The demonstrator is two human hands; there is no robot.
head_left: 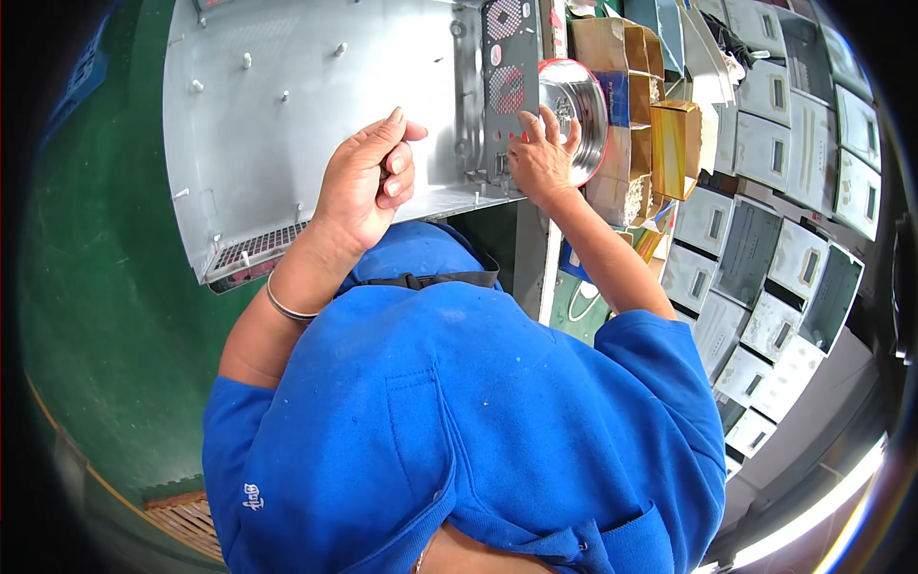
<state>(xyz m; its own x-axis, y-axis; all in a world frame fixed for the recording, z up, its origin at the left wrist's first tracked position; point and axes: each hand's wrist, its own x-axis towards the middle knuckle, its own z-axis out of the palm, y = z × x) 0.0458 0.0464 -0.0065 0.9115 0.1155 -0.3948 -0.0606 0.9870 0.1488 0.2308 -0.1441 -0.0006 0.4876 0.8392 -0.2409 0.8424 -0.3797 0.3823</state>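
Note:
A large grey sheet-metal case [316,115] lies open in front of me, with several white standoffs rising from its floor. Its right wall [502,57] carries round perforated vents. My left hand [368,182] is closed above the case's near part, thumb pointing up. Something dark shows between its curled fingers, too small to name. Beyond the right wall stands a round shiny metal bowl [591,105] with a red rim and small metal pieces inside. My right hand [545,161] reaches over the bowl's near left edge, fingers spread; whether the fingertips touch anything I cannot tell.
Cardboard boxes [607,43] with small white parts stand right of the bowl. A yellow box [675,148] sits beside them. Farther right are stacked grey metal housings [765,96]. Green floor [105,287] stretches along the left, with a blue crate [84,77] at the far left.

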